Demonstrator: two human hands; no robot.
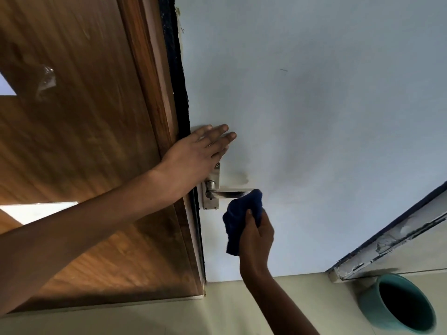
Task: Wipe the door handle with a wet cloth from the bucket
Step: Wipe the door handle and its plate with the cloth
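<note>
cloth (238, 222) hides handle (232, 194) tip

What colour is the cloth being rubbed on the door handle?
Dark blue cloth, seen best in the head view, bunched in the right hand.

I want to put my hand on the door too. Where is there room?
The pale door is bare to the right of the handle, up to the chipped frame. It is crowded at the handle: the left hand presses flat above it, and the right hand holds the blue cloth at its tip.
</note>
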